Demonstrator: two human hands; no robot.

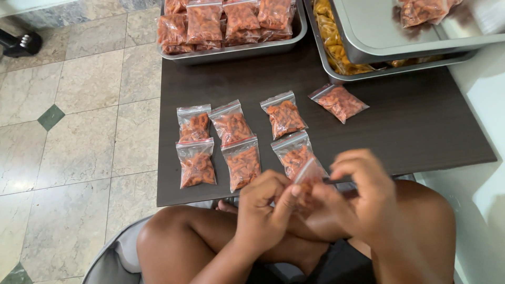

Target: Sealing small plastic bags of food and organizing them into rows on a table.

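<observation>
Clear plastic, orange snack inside: the small zip bag (307, 176) sits between both sets of fingertips, just above the lap. The left hand (265, 208) pinches its near edge with thumb and forefinger; the right hand (363, 197) pinches the far edge. Sealing it well likely means pressing the strip evenly, fingertip to fingertip, keeping contents below the fingers.

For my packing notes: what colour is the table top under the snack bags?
Dark brown table top, clearest in the head view.

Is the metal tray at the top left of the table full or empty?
Full. The metal tray holds many small clear bags of orange snacks, packed side by side and overlapping, up to its rim.
</observation>
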